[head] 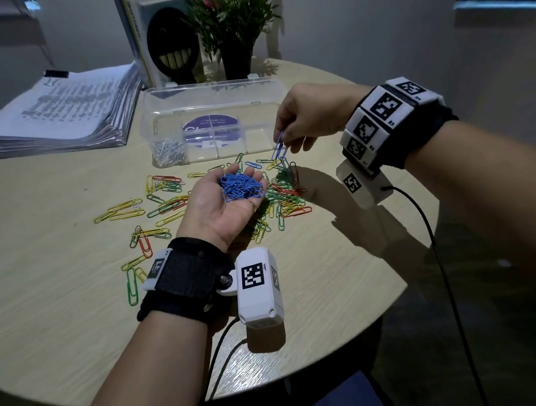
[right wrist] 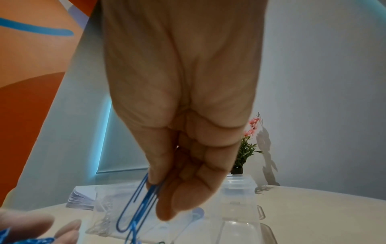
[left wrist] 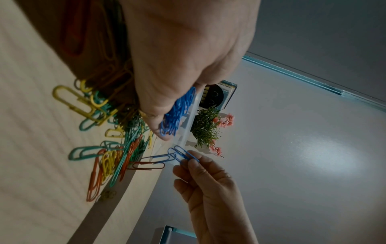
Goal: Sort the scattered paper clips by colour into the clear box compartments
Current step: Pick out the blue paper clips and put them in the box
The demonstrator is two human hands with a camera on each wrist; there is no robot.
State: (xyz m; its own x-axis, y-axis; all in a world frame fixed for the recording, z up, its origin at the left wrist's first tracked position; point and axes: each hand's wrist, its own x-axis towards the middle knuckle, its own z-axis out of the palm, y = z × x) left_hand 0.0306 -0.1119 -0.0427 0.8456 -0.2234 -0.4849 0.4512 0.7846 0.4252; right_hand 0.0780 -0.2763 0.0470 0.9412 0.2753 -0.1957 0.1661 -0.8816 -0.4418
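Left hand (head: 221,207) cups blue clips (head: 242,187); right hand (head: 307,117) pinches more, half-hidden.

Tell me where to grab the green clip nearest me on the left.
Probably best to come down from above on the green clip and pinch its two long sides towards the near end. It lies flat on the table, lengthwise away from you, and a yellow clip crowds its far right side.

Round table (head: 334,294) bore loose clips (head: 169,209) beneath and left of the right hand (head: 310,117) grip; box (head: 258,138) just beyond it, papers (head: 65,114) far left, pot (head: 236,58) behind.
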